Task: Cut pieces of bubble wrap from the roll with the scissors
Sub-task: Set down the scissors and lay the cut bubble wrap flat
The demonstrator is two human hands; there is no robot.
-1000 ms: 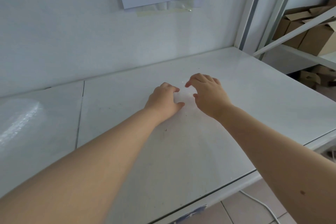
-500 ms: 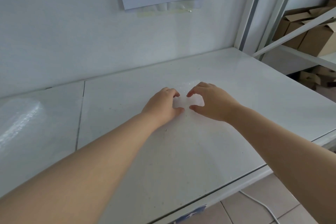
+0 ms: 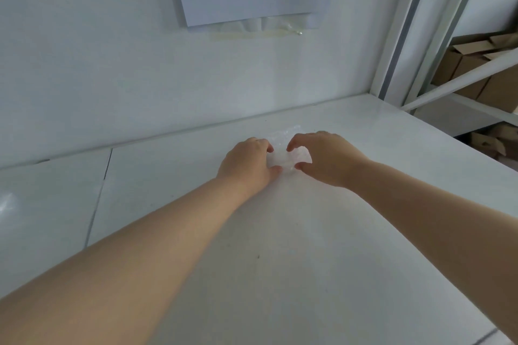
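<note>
- Between the two hands, far back on the white worktop (image 3: pixel 322 232), lies a small bubble wrap piece (image 3: pixel 283 158), flat on the surface.
- Left hand (image 3: pixel 246 162) and right hand (image 3: pixel 325 159) flank it, fingers curled and thumbs touching its near edge; neither clamps it.
- Judged step: smoothing or setting down a cut piece.
- Roll: only a glossy patch (image 3: pixel 5 202) at the left border, possibly it. Scissors: not in view.
- Next move calls for retrieving both.
- Cardboard boxes (image 3: pixel 482 70) occupy the right shelf.

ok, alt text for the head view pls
Two bare hands, left hand and right hand, press on a small clear piece of bubble wrap lying on a white table against a white wall. Cardboard boxes sit on shelves at right.
</note>
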